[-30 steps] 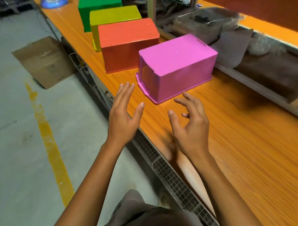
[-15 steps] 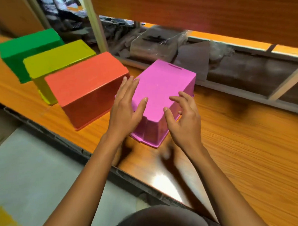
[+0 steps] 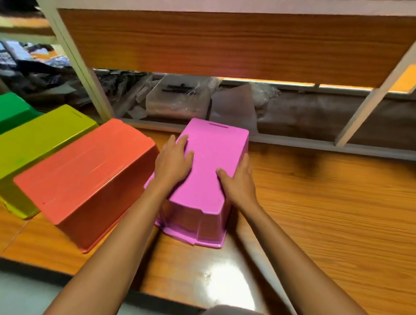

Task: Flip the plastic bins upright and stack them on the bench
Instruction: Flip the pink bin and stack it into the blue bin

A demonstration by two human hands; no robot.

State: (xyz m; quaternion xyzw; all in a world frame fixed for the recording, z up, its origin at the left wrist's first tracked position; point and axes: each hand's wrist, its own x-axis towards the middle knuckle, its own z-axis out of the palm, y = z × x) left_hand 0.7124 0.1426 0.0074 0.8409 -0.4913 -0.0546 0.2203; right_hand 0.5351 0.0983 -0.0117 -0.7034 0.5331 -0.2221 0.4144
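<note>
Here our left hand [image 3: 172,163] lay, fingers flat, on the upturned pink bin [image 3: 210,155], twelve o'clock on the worktop [image 3: 329,220]; our right hand [image 3: 239,182] hooked fingers over its edge. Flipping could strike the nine-o'clock orange bin [image 3: 88,176].

The green plastic bin [image 3: 8,110] is cut by the left edge; fingers of the right hand [image 3: 239,182] hide beyond the pink plastic bin [image 3: 206,171].

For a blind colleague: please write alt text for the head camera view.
A person's left hand lies flat atop a pink plastic bin, upside down on an orange wooden bench; the right hand covers its right edge. Leftward sit an orange plastic bin, a yellow-green plastic bin and a green plastic bin, all upside down.
</note>
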